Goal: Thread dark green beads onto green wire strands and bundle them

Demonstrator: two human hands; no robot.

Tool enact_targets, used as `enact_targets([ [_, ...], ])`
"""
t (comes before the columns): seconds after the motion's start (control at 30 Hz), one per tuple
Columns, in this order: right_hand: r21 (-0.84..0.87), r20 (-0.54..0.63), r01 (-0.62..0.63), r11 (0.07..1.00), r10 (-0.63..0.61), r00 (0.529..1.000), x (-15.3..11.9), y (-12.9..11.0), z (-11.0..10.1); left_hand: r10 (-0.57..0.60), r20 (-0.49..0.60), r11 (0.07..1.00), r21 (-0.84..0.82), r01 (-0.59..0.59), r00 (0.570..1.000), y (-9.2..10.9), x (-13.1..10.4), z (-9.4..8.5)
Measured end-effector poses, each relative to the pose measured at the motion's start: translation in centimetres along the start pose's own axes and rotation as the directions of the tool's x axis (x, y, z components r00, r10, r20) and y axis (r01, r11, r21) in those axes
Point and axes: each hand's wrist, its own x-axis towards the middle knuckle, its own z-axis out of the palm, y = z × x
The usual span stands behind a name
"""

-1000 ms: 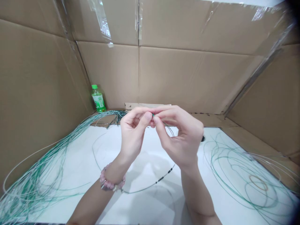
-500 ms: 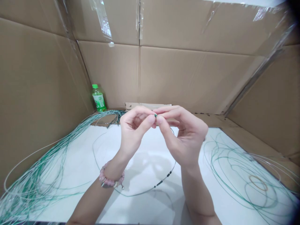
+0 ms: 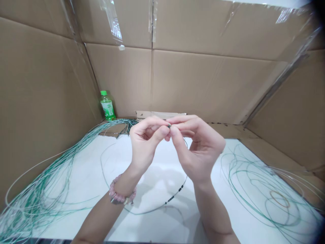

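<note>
Fingertip to fingertip, my left hand (image 3: 146,142) and my right hand (image 3: 199,145) meet above the white board (image 3: 152,223). Both pinch a tiny green piece (image 3: 169,125), mostly covered by the fingers, so its kind is unclear. From behind my right hand a thin wire (image 3: 142,213) curves down and loops across the board to the left. Several small black beads (image 3: 174,195) sit on that wire, below the hands. A pink bead bracelet (image 3: 119,193) circles my left wrist.
A thick bundle of green and white wires (image 3: 50,189) spreads along the left side. Looser coils of green wire (image 3: 254,189) lie at right, with a tan ring (image 3: 279,199) among them. A green bottle (image 3: 107,106) stands in the back left corner. Cardboard walls (image 3: 198,81) enclose the board.
The hands stay nearly in place, and the green piece shows a little less between the fingertips. The beaded part of the wire has shifted slightly left.
</note>
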Motion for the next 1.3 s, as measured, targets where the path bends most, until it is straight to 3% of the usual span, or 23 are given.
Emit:
enact_targets([
  [0.3,0.009,0.008,-0.054,0.999,0.053,0.999,0.3,-0.2,-0.3,0.108,0.055,0.982,0.147,-0.115,0.993,0.3,0.2,-0.5],
  [0.47,-0.058,0.016,0.009,0.998,-0.008,1.000,0.1,-0.3,-0.1,0.197,0.044,0.948,0.245,-0.202,0.979,0.5,0.3,-0.4],
  [0.8,-0.114,0.038,0.002,0.993,0.003,0.999,0.1,-0.6,-0.5,0.053,-0.025,0.986,0.159,-0.048,0.998,0.2,0.0,-0.1],
  [1.3,-0.153,0.106,0.061,0.986,-0.045,0.993,0.5,-0.6,-1.1,0.059,0.006,0.977,0.203,-0.059,0.998,0.5,0.0,-0.1],
])
